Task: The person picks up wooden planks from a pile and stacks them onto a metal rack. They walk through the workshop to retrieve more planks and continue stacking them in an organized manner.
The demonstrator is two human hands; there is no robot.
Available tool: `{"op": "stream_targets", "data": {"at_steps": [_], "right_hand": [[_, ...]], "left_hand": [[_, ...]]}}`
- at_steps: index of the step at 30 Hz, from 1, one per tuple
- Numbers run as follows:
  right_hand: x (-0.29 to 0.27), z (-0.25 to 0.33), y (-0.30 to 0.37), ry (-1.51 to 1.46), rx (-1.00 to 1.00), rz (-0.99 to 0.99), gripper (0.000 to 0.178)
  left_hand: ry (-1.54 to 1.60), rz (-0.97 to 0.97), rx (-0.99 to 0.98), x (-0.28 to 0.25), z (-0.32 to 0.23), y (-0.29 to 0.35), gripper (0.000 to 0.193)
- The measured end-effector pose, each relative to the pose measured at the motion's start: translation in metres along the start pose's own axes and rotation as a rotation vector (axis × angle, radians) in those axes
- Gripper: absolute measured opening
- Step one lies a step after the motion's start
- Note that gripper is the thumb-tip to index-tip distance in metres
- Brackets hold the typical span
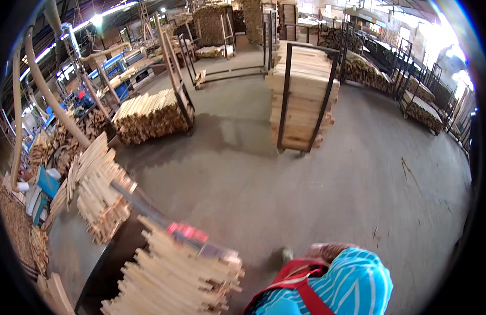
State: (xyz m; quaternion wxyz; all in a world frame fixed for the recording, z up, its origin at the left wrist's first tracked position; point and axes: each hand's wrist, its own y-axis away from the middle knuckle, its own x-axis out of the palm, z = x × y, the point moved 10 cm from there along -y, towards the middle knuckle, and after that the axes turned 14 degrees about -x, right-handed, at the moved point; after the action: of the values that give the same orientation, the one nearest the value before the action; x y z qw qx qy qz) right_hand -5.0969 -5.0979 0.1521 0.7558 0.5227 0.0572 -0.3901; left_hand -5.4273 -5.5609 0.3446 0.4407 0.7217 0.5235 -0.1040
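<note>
Blue-and-white striped sleeve [358, 278] at lower right, head view; red apron [312, 299] beside it. No fingers show for either the left hand or the right hand: whether they are spread, curled or gripping, I can't say. Places below are taken from the sleeve instead.

Nearest timber: loose stack of pale wooden slats [175, 278], to the left of the sleeve, a strip of floor visible between at the upper part. Slats run crosswise, dipping slightly toward the right, so their ragged right-hand ends face the body. Left side of the body is the nearer one; left hand presumably closer, though unseen.

Arm pose: sleeve bulges, seemingly bent at the elbow; a reddish patterned cuff [332, 253] shows ahead of it, its end hidden.

Beyond the stack's far edge, a dark metal bar [140, 201] with a blurred red piece [186, 232] on it. Farther ahead of the sleeve, well apart, a tall framed timber load [305, 113].
</note>
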Motion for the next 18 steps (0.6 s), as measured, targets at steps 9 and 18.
{"op": "stream_targets", "data": {"at_steps": [9,18], "right_hand": [[-0.22,-0.011,-0.133,0.049,-0.617,-0.521,0.027],[-0.462,0.015,-0.178,0.155,-0.603,-0.355,0.041]], "left_hand": [[0.098,0.317,-0.364,0.175,-0.12,-0.043,0.034],[0.155,0.299,-0.466,0.194,-0.236,-0.161,0.035]]}}
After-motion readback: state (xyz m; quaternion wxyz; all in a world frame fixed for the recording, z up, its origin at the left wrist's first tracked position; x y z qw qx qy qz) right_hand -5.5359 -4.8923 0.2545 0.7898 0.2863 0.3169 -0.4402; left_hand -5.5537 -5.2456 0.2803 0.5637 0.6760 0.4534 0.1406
